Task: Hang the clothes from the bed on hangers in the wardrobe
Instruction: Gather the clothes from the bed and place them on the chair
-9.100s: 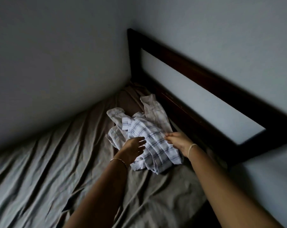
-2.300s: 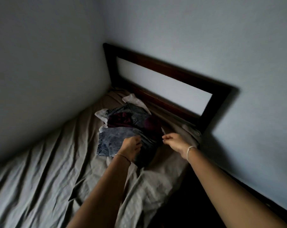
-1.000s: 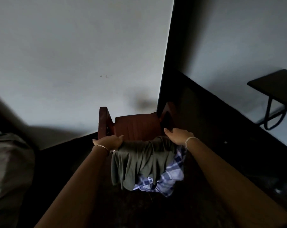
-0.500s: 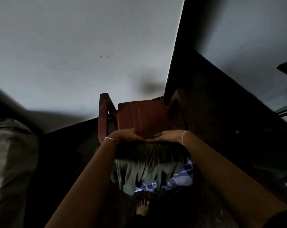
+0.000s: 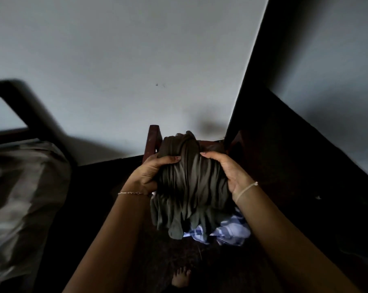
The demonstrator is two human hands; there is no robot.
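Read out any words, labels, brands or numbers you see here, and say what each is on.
None can be read. The olive garment that the left hand and right hand grip, the checked cloth below it and the red chair bear no visible print; the marks on the wall are specks, not letters.

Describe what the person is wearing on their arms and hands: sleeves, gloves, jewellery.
No sleeves or gloves show: the left forearm and right forearm are bare up to the frame edge. By the left hand, the wrist carries a thin chain bracelet. By the right hand, the wrist has a pale cord band. No rings are visible in this dim light.
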